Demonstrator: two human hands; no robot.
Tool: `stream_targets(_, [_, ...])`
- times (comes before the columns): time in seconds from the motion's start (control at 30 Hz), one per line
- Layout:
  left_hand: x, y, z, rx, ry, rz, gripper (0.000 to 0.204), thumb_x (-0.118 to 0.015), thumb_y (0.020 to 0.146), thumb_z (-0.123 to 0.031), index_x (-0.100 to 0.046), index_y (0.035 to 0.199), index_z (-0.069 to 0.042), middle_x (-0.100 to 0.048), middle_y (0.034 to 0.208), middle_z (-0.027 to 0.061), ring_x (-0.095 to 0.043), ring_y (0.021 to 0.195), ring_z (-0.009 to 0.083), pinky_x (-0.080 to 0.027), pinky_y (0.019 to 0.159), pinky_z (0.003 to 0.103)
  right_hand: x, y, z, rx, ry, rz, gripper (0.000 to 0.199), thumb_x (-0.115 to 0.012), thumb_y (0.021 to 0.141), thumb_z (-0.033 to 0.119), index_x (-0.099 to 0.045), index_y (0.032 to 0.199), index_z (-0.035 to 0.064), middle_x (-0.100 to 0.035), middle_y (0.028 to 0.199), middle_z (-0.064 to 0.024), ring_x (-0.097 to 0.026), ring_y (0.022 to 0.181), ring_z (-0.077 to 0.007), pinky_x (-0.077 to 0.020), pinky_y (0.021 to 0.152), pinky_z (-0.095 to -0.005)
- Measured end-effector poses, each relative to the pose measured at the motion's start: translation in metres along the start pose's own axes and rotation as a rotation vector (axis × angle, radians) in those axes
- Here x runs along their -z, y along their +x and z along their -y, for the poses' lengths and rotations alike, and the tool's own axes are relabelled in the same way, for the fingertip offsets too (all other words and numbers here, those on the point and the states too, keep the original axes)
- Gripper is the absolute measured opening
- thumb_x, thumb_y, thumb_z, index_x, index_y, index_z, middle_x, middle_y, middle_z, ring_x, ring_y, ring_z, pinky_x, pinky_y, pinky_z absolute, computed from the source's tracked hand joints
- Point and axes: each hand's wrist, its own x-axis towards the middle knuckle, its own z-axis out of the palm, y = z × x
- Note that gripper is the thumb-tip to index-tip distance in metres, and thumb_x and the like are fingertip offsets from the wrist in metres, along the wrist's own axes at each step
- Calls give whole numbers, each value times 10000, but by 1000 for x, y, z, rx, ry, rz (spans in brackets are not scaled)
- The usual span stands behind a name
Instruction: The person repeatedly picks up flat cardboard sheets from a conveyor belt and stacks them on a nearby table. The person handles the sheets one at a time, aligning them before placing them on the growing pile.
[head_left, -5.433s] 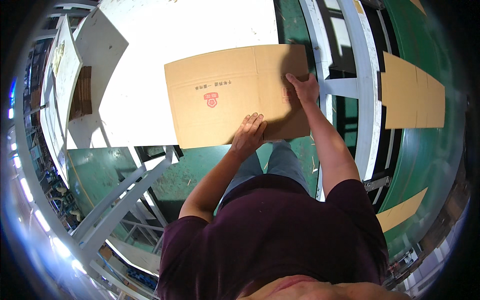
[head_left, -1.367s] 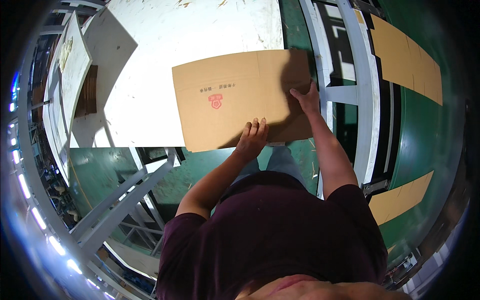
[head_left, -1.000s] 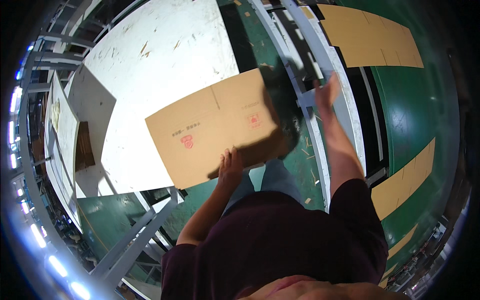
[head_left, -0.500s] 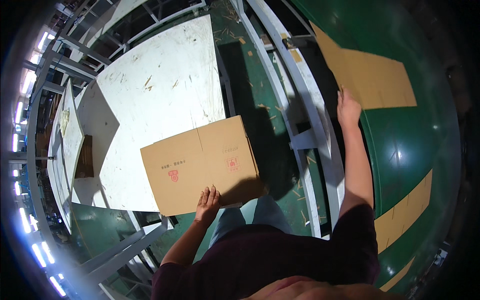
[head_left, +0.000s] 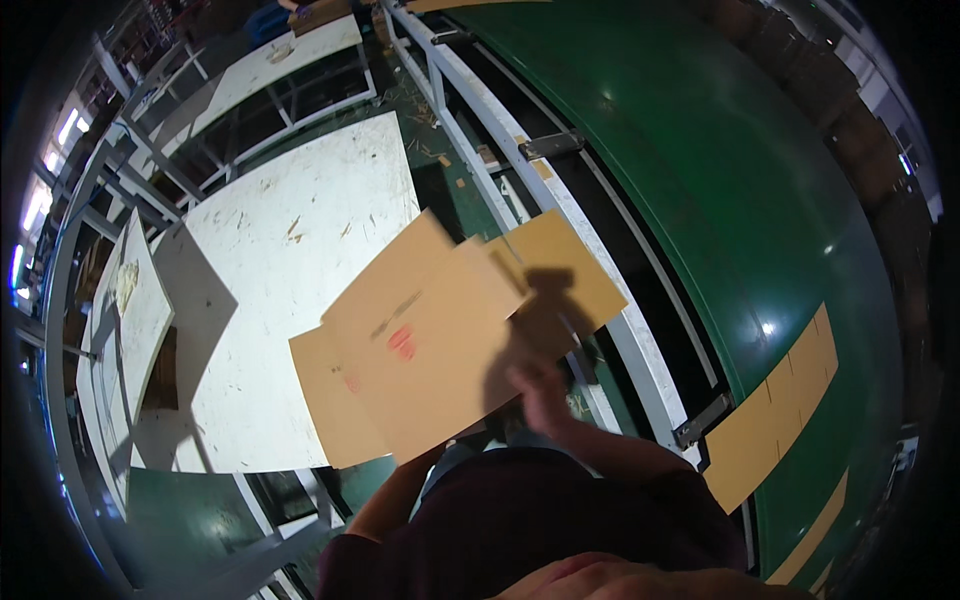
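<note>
A flat brown cardboard box [head_left: 420,350] with red print is held tilted in the air over the near edge of the white table [head_left: 270,300]. A second flat cardboard sheet [head_left: 565,270] overlaps it at the upper right. My right hand [head_left: 540,385] is blurred and grips the cardboard at its lower right, in shadow. From below, my left forearm [head_left: 400,490] runs up under the box's lower edge. The left hand itself is hidden behind the cardboard it carries.
A wide green conveyor belt [head_left: 700,190] curves along the right, with flat cardboard sheets [head_left: 780,410] lying on it. A white metal rail [head_left: 480,150] separates belt and table. Another white table [head_left: 290,55] stands further back, and a grey rack [head_left: 130,310] on the left.
My right hand has come back from the belt and is on the cardboard again, with a second sheet now over the first. The box has lifted and tilted.
</note>
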Motion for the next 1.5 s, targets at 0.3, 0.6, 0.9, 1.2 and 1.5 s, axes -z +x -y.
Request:
stream_targets(0.3, [-1, -52, 5, 35, -187, -12, 437, -546, 801, -163, -533, 1233, -95, -548, 1219, 154, -554, 1077, 332, -463, 896, 417, -69, -16, -185, -290, -29, 207, 241, -554, 903, 132, -512, 1094, -9, -602, 952, -113, -627, 837, -246, -570, 674, -418])
stream_targets(0.6, [109, -54, -29, 172, -148, -11, 425, -644, 734, -76, -559, 1151, -57, -574, 1097, 138, -564, 1024, 319, -478, 848, 397, -69, 6, -210, -725, -394, 512, 625, -505, 909, 488, -535, 1089, -110, -645, 898, -280, -671, 683, -334, -565, 547, -385])
stream_targets(0.9, [49, -11, -29, 305, 225, 192, 606, -697, 739, -345, -484, 1253, -104, -405, 1370, 124, -336, 1305, 326, -270, 1082, 486, 21, 64, -142, 256, -1064, 188, 237, -597, 834, 198, -628, 964, 2, -642, 875, -154, -638, 819, -286, -517, 720, -374])
stream_targets(1.2, [36, -3, -20, 194, 273, 178, 585, -697, 733, -361, -499, 1240, -147, -432, 1344, 106, -357, 1288, 344, -303, 1057, 504, 117, 167, -58, 22, -605, 61, 372, -580, 880, 375, -628, 963, 15, -624, 821, -64, -587, 732, -179, -475, 674, -301])
stream_targets(1.5, [39, 10, -26, 244, 179, 163, 594, -723, 697, -367, -527, 1210, -140, -470, 1317, 85, -393, 1269, 319, -310, 1054, 494, -46, 80, -137, 649, -1168, 658, 197, -603, 806, 221, -653, 808, 30, -645, 924, -111, -594, 868, -305, -463, 802, -397])
